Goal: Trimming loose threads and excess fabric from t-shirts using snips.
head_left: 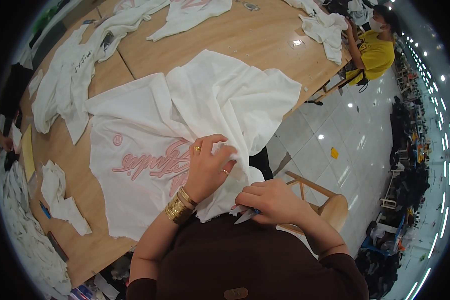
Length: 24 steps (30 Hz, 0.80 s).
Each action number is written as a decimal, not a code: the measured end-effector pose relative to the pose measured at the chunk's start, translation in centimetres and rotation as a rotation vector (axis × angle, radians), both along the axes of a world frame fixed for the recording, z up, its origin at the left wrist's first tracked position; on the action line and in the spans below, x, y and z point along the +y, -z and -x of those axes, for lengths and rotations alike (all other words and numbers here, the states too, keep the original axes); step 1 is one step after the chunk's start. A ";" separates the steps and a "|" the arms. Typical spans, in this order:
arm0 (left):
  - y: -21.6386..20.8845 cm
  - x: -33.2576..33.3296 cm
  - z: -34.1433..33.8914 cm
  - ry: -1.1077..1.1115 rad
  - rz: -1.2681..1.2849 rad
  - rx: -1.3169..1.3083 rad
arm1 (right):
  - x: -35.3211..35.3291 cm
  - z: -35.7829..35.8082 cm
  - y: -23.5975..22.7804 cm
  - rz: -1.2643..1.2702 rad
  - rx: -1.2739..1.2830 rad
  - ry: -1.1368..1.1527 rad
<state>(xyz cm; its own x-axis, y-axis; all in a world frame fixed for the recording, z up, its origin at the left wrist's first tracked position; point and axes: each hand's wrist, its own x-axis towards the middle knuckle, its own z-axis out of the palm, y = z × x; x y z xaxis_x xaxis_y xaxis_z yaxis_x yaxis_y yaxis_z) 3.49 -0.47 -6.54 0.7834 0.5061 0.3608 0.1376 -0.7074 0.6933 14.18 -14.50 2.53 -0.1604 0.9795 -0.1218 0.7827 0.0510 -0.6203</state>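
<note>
A white garment point(140, 200) with raised pink lettering lies spread over the table edge and onto my lap. My left hand point(210, 167), with rings and gold bracelets, pinches a fold of its cloth in front of me. Just to the right, my right hand point(275, 201) is closed around small thread snips point(245, 217) with a blue grip. Their pointed metal blades stick out to the left, beside the garment's lower edge. The fingers hide most of the snips' handle.
The wooden table point(150, 52) carries other white garments point(70, 82) at the left and back. A white cloth piece point(62, 195) and a blue tool point(45, 210) lie at left. A wooden stool point(332, 212) stands at right. A person in yellow point(377, 55) handles white cloth at far right.
</note>
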 end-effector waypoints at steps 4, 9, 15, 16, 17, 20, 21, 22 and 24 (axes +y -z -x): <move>0.2 1.3 1.8 0.064 -0.065 -0.032 | -0.8 -0.8 0.4 -0.061 -0.011 0.051; 0.7 0.7 4.3 0.000 0.120 -0.168 | -1.5 -1.6 1.5 -0.086 -0.003 0.099; 0.4 -0.2 5.0 -0.019 0.315 -0.161 | -1.3 -0.8 1.8 -0.118 0.130 0.153; 0.3 -0.2 5.1 -0.019 0.311 -0.160 | -1.0 -0.4 1.9 -0.121 0.132 0.153; 0.3 -0.2 5.1 -0.003 0.316 -0.141 | -0.6 0.3 2.1 -0.150 0.199 0.342; -0.2 -0.4 4.8 0.033 0.327 -0.132 | 0.6 1.0 3.3 -0.120 0.265 0.594; -0.4 -0.5 4.7 0.051 0.331 -0.144 | 0.8 1.0 3.8 -0.065 0.264 0.652; -0.6 -0.6 4.5 0.051 0.328 -0.145 | 0.8 0.9 4.5 -0.068 0.264 0.651; -0.8 -0.9 4.3 0.024 0.449 -0.177 | 0.7 0.7 5.6 -0.156 0.308 0.673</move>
